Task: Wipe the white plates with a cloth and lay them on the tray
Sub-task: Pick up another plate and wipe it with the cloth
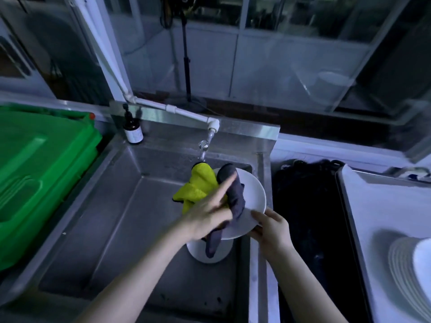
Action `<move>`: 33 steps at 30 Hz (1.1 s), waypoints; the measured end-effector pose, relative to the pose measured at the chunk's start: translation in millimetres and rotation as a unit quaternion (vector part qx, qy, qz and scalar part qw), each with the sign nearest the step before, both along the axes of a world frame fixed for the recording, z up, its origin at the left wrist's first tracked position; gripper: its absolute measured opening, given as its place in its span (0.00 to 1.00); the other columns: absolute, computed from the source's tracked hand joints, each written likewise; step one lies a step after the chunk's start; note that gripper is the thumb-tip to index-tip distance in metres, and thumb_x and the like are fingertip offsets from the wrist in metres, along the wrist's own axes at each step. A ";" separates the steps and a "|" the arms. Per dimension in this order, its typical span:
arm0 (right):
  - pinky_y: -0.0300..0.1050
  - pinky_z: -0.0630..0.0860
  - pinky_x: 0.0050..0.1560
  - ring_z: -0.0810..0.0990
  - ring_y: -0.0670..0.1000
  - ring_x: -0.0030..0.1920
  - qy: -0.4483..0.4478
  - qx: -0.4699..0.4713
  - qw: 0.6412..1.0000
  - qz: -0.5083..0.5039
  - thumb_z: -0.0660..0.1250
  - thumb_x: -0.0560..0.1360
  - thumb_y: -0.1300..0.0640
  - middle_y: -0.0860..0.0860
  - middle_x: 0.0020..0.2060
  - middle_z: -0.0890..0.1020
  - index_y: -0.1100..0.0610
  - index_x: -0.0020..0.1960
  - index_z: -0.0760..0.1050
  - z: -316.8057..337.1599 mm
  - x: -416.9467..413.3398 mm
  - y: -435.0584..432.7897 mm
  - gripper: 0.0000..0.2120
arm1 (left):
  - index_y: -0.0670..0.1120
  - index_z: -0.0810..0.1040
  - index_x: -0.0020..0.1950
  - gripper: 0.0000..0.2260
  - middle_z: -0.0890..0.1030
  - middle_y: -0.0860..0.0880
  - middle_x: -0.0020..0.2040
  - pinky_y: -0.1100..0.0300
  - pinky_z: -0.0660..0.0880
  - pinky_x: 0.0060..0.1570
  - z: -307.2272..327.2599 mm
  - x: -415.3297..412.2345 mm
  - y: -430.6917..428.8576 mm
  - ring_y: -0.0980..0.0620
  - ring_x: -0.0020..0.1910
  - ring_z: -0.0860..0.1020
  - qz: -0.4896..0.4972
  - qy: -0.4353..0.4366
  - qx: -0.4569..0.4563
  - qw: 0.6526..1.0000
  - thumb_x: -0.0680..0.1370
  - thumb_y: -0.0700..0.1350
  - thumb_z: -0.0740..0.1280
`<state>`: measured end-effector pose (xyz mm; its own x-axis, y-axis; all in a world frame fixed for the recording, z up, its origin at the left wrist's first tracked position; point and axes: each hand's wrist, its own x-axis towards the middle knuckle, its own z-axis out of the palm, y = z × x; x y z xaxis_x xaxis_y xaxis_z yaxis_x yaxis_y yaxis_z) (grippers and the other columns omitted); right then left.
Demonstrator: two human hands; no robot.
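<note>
A white plate [253,194] is held tilted over the steel sink [130,206]. My right hand [270,226] grips its near right rim. My left hand [211,212] presses a yellow and grey cloth [203,183] against the plate's face, index finger stretched out, the other fingers curled round the cloth. Another white plate [198,251] lies in the sink under the held one. A stack of white plates [410,273] stands on the tray [377,206] at the right.
A tap [211,134] on a white pipe hangs just above the cloth. A brown pump bottle [132,129] stands on the sink's back ledge. A green bin [39,173] sits at the left. A dark gap [312,206] separates sink and tray.
</note>
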<state>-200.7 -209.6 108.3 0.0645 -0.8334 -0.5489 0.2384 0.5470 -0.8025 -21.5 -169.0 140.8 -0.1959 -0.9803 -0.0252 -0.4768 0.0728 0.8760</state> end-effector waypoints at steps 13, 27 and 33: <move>0.54 0.84 0.41 0.84 0.59 0.41 -0.039 -0.139 0.989 0.024 0.64 0.77 0.70 0.61 0.43 0.86 0.61 0.48 0.85 48.4 -27.5 -6.6 0.11 | 0.55 0.64 0.76 0.21 0.61 0.57 0.78 0.48 0.57 0.71 21.4 -45.2 -13.5 0.47 0.78 0.55 0.145 -0.397 -0.109 0.900 0.83 0.54 0.52; 0.47 0.80 0.33 0.82 0.57 0.37 -0.084 -0.178 0.980 0.044 0.64 0.76 0.71 0.60 0.38 0.84 0.63 0.46 0.84 82.9 -12.6 -24.0 0.11 | 0.46 0.60 0.79 0.26 0.59 0.50 0.79 0.53 0.51 0.76 41.0 -29.1 -32.2 0.49 0.79 0.54 0.252 -0.269 -0.128 0.921 0.81 0.47 0.61; 0.47 0.72 0.41 0.75 0.57 0.42 -0.119 -0.162 0.979 0.046 0.61 0.77 0.70 0.62 0.39 0.79 0.65 0.44 0.79 95.9 -6.1 -33.6 0.09 | 0.52 0.65 0.77 0.27 0.48 0.65 0.78 0.53 0.35 0.76 48.4 -29.1 -25.2 0.55 0.79 0.39 0.059 -0.256 -0.195 0.945 0.77 0.54 0.52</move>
